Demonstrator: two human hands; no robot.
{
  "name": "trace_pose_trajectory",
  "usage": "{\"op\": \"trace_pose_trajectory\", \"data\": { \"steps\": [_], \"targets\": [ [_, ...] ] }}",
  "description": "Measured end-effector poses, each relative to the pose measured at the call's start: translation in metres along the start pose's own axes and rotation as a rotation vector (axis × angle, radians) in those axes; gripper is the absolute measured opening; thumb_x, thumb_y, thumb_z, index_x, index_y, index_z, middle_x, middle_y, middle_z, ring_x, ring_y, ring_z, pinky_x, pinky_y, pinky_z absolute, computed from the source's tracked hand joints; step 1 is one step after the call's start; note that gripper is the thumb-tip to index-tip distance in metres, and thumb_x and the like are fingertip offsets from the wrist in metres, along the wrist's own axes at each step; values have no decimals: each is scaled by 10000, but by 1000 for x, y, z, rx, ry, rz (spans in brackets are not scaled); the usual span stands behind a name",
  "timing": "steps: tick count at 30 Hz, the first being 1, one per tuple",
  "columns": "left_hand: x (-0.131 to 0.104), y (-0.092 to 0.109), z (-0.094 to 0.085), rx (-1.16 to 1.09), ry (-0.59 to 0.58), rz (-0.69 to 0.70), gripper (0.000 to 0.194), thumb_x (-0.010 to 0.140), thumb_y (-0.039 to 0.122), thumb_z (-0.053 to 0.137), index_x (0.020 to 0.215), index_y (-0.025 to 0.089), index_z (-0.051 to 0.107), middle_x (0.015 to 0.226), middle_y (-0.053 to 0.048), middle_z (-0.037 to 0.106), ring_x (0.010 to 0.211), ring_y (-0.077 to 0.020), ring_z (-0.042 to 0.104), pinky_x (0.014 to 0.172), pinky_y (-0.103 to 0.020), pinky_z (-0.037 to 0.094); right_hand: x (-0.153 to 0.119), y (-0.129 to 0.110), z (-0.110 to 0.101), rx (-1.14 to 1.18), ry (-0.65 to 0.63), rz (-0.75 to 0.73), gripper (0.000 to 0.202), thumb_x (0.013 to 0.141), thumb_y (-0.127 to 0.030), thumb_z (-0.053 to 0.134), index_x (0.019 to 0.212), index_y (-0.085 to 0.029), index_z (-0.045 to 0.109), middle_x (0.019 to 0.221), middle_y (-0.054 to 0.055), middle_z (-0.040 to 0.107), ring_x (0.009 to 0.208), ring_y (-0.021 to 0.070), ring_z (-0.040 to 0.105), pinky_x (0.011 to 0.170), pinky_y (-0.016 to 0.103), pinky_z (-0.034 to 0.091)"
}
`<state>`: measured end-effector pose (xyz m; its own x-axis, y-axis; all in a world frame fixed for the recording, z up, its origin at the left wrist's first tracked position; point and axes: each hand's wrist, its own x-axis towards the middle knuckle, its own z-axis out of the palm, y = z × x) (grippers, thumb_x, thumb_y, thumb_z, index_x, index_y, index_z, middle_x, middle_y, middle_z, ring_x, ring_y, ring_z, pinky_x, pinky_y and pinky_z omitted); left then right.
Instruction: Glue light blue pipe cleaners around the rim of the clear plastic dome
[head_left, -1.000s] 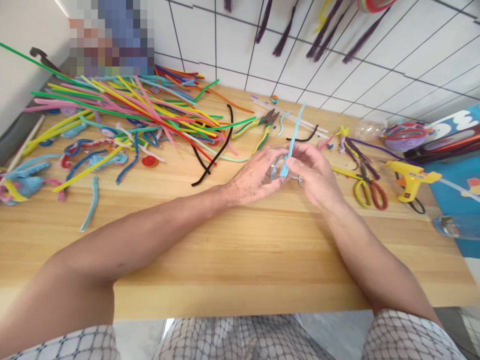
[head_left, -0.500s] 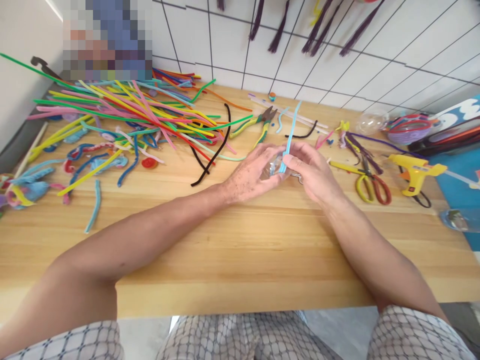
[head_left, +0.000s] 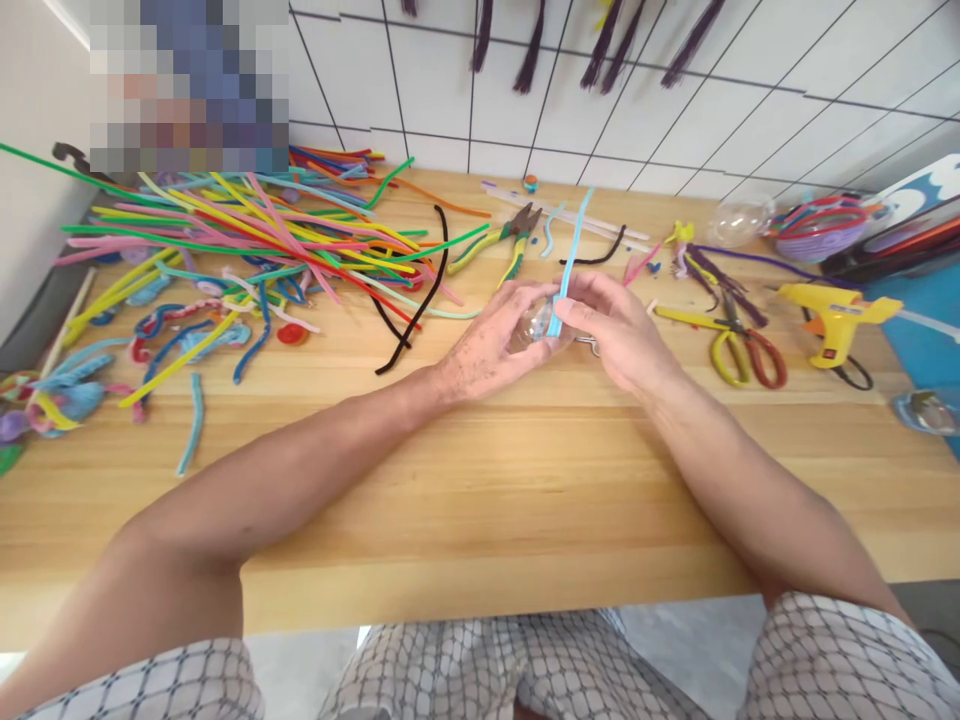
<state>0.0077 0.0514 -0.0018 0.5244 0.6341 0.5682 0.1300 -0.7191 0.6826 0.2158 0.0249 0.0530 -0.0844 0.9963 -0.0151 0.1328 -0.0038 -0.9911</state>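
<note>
Right hand (head_left: 626,325) pinches light-blue strip (head_left: 576,240) against clear ball (head_left: 532,323), cupped in left hand's (head_left: 484,350) curled fingers over wooden table (head_left: 480,500). Work looks partway: strip gathered at ball, long end loose. Pliers (head_left: 516,243) beyond.

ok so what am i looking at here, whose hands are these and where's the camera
There's no robot: these are a person's own bare hands. The single view comes from a camera worn on the head, looking forward and down.

The right hand pinches light blue strips. The left hand curves around a clear rounded piece, partly hidden, so its grip is hard to judge.

On the wooden table, a pile of colourful fuzzy stems lies to the left. Pliers lie beyond the hands; scissors and a yellow glue gun lie to the right.
</note>
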Motion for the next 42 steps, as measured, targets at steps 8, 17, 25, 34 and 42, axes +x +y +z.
{"op": "trace_pose_trajectory", "data": {
  "steps": [8, 17, 25, 34, 42],
  "targets": [
    [-1, -2, 2, -1, -3, 16, 613, 1059, 440, 692, 1598, 224, 499, 1576, -170, 634, 1474, -301, 611, 1239, -501, 520, 1, 1, 1, 47, 15, 13, 505, 736, -595, 983, 1060, -279, 756, 1106, 25, 800, 1098, 251, 745, 937, 421, 656],
    [0, 1, 3, 13, 4, -29, 580, 1044, 478, 702, 1542, 231, 536, 1544, -166, 661, 1439, -300, 639, 1217, -514, 543, 1, 1, 1, 32, 15, 31, 499, 749, -606, 967, 1063, -289, 743, 1084, 17, 791, 1031, 242, 739, 898, 421, 657],
    [1, 5, 1, -18, -19, -53, 558, 1043, 475, 693, 1520, 233, 534, 1552, -173, 653, 1455, -306, 625, 1201, -509, 554, 1, -2, 2, 19, 2, 38, 456, 768, -589, 941, 1051, -296, 737, 1049, 14, 779, 987, 243, 729, 894, 438, 635],
    [-1, 5, -1, -50, -14, -44, 550, 1046, 433, 666, 1543, 237, 535, 1554, -168, 652, 1453, -319, 632, 1217, -518, 538, 1, 0, 3, 34, 19, 35, 484, 737, -596, 966, 1044, -291, 749, 1015, 11, 785, 983, 241, 738, 899, 432, 638],
    [-1, -1, 1, -35, -19, -46, 602, 978, 343, 702, 1549, 258, 532, 1563, -147, 645, 1453, -307, 628, 1183, -497, 572, 2, 2, 2, 14, 17, 24, 468, 751, -609, 965, 1025, -295, 753, 1022, 10, 795, 1003, 255, 751, 921, 464, 655]
  ]
}}
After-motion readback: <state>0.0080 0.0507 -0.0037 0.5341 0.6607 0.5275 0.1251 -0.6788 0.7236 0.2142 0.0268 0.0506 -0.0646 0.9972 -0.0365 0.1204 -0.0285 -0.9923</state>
